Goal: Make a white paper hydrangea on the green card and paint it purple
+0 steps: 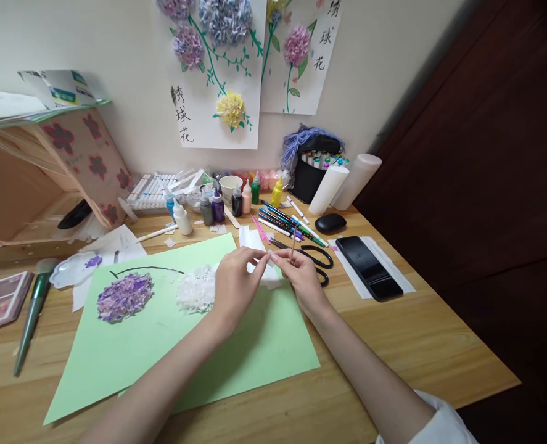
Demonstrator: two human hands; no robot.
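Note:
My left hand and my right hand meet at the fingertips above the far right part of a green sheet. Pinched between them is a small white piece of paper. A thin brown stick stands up from the fingers of my right hand. Beside my left hand, a ruffled white paper cluster lies on the sheet, partly covered by the hand. Farther left is a purple ruffled cluster with a dark curved stem line above it. White paper strips lie behind and below my fingers.
Black-handled scissors lie just right of my right hand, with a phone beyond. Several pens and paint bottles stand or lie behind. A green brush and a palette are at left.

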